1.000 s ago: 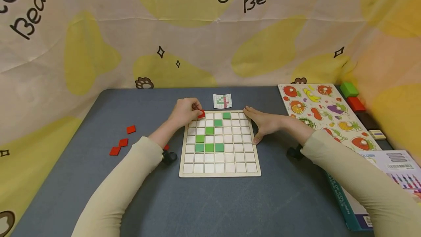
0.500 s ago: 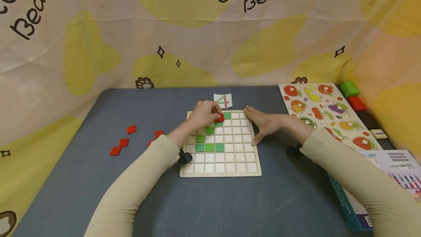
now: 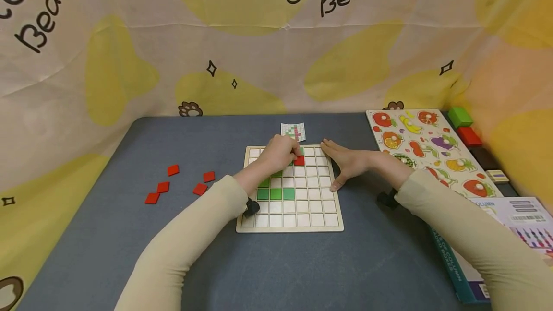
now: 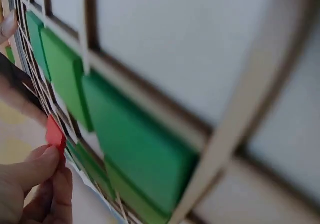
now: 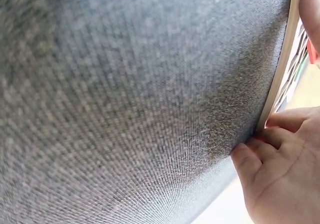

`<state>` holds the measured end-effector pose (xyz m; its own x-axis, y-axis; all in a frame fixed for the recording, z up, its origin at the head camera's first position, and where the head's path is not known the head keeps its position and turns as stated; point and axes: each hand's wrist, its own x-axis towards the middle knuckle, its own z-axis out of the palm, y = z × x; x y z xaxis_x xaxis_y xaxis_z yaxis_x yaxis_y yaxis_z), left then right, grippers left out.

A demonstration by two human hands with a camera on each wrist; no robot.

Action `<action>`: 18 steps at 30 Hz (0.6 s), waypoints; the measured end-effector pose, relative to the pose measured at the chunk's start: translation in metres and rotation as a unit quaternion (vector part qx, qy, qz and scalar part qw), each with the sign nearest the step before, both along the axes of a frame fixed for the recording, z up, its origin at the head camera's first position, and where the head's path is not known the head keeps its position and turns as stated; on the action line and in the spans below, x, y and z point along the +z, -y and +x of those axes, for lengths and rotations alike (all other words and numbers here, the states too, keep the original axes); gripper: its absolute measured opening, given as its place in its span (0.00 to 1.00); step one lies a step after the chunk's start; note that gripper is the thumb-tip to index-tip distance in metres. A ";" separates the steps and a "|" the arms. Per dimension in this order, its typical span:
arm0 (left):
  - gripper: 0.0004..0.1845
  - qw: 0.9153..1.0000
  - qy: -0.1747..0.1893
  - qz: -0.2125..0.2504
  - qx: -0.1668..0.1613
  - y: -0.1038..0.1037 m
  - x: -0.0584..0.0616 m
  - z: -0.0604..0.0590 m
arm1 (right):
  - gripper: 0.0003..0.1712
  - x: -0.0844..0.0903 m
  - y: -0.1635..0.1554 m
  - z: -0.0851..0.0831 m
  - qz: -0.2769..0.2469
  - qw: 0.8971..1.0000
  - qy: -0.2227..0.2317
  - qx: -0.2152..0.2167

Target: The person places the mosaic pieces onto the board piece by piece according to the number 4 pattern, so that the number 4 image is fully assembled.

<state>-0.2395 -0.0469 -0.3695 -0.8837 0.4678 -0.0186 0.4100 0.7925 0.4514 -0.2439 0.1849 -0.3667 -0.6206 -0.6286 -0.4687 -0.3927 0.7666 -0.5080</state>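
Note:
A wooden grid board (image 3: 289,224) lies in the middle of the grey table, with several green tiles (image 3: 275,194) set in its cells. My left hand (image 3: 282,153) reaches over the board's far part and pinches a red tile (image 3: 299,161) against a cell in the second row. In the left wrist view the red tile (image 4: 55,134) shows between my fingertips (image 4: 47,161), next to the green tiles (image 4: 135,144). My right hand (image 3: 345,162) lies flat along the board's right edge, fingers straight, with its thumb (image 3: 338,182) against the frame (image 5: 280,64).
Several loose red tiles (image 3: 173,170) lie on the table at the left. A small pattern card (image 3: 293,131) sits just beyond the board. A fruit puzzle board (image 3: 425,150), coloured blocks (image 3: 459,117) and a printed box (image 3: 497,234) fill the right side.
My left hand has carried the red tile rightward from the board's top-left corner to a cell near the top middle. The right hand has stayed put.

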 end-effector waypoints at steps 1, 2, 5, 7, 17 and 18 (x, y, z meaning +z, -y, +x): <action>0.08 1.000 -0.001 -0.011 -0.008 0.001 0.001 -0.001 | 0.75 0.000 0.000 0.000 0.001 1.000 0.000 -0.001; 0.09 1.000 -0.003 -0.023 -0.019 0.002 0.002 -0.002 | 0.75 0.000 0.000 0.000 0.001 1.000 0.000 -0.001; 0.11 0.998 -0.014 -0.034 -0.056 0.010 0.006 -0.005 | 0.75 0.000 0.000 0.000 0.002 1.000 0.001 -0.003; 0.12 0.996 -0.027 -0.025 -0.076 0.020 0.010 -0.008 | 0.75 0.000 0.001 0.000 0.001 1.000 0.001 -0.003; 0.15 0.997 0.055 0.048 0.021 0.140 0.033 -0.021 | 0.76 0.000 0.001 0.001 -0.008 1.000 -0.007 -0.005; 0.15 0.997 0.064 0.038 0.029 0.155 0.033 -0.021 | 0.76 -0.001 0.001 0.001 -0.009 1.000 -0.007 -0.005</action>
